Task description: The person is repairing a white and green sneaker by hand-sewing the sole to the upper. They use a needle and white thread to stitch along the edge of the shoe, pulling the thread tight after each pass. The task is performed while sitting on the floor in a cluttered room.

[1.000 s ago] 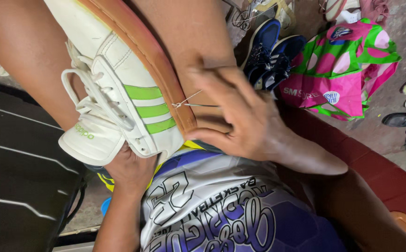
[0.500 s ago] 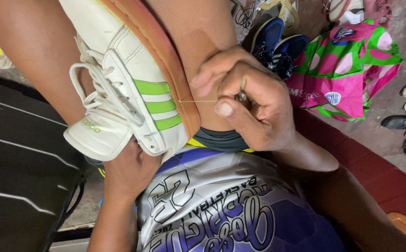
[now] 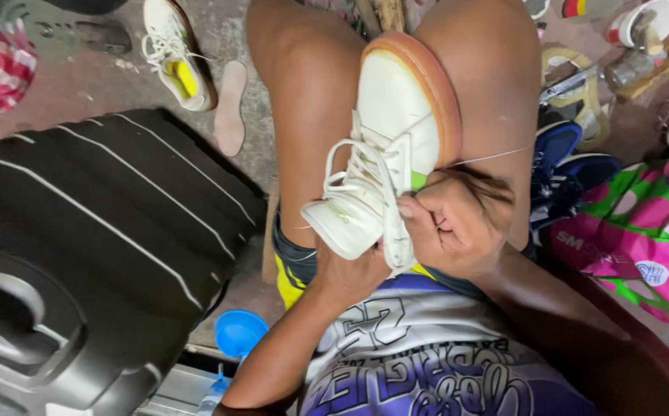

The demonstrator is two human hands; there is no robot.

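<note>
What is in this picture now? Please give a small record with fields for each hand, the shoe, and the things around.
Shoe: white sneaker with a tan sole and a green stripe, held between the person's knees
Left hand: left hand supports the sneaker from below, near its tongue
Right hand: right hand closed at the sneaker's side, fingers pinched
Thread: thin thread runs from the sole edge toward the right
Left side: black ribbed case, blue funnel
Right side: pink and green bag, blue shoes
</note>
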